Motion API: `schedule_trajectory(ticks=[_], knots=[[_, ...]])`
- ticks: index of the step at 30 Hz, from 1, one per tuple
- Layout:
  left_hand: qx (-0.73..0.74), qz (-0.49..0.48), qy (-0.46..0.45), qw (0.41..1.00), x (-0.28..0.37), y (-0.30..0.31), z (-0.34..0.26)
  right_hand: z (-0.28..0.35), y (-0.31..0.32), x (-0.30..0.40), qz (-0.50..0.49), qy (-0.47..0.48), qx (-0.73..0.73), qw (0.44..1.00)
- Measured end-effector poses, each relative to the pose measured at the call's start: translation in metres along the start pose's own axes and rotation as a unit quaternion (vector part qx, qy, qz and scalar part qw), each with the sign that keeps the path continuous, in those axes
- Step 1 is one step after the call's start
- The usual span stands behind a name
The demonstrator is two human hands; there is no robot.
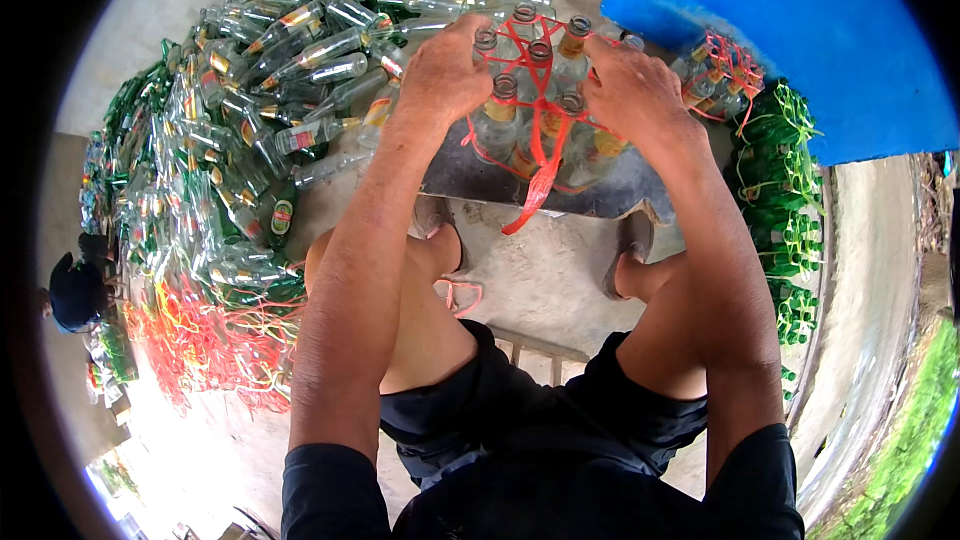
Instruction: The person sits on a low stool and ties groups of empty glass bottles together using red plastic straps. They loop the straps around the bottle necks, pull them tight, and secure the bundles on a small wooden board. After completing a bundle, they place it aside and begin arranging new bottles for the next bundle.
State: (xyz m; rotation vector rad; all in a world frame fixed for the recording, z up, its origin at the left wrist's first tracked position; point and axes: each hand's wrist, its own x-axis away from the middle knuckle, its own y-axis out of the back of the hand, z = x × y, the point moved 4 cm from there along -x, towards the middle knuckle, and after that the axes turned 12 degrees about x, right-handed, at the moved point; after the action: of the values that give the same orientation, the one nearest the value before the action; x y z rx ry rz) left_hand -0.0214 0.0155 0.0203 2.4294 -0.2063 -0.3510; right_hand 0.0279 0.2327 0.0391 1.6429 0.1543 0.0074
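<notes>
Several clear glass bottles [496,120] stand upright in a bundle on a dark low board [469,172] before me. Red plastic twine [541,127] criss-crosses between their necks and loops round their bodies, with a loose tail [536,199] hanging over the board's near edge. My left hand [450,67] is at the bundle's left side, its fingers bent by a bottle neck and the twine. At the right side my right hand [634,82] has its fingers curled at the twine. The fingertips of both hands are partly hidden, so their exact hold cannot be made out.
A large heap of loose glass bottles [300,52] lies at the left, with tangled red and yellow twine [217,345] below it. At the right are another tied bundle [720,75], rows of green bottles [780,165] and a blue panel [780,37]. A person [75,289] is at far left.
</notes>
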Motion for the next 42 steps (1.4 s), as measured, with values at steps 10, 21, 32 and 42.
schedule_trajectory(ticks=[10,21,32,42], knots=[[0.093,0.040,0.028,0.994,-0.018,-0.014,0.023,-0.008,-0.009,-0.005,0.007,-0.012,-0.109,0.994],[0.115,0.052,0.054,0.990,-0.013,-0.019,0.021,-0.016,-0.010,-0.009,-0.032,-0.015,-0.118,0.992],[0.215,0.092,0.088,0.968,0.024,-0.036,-0.026,-0.053,-0.002,-0.014,0.034,0.017,-0.096,0.995],[0.183,0.085,0.072,0.977,0.021,-0.044,-0.020,-0.058,-0.006,-0.005,0.049,0.025,-0.137,0.989]])
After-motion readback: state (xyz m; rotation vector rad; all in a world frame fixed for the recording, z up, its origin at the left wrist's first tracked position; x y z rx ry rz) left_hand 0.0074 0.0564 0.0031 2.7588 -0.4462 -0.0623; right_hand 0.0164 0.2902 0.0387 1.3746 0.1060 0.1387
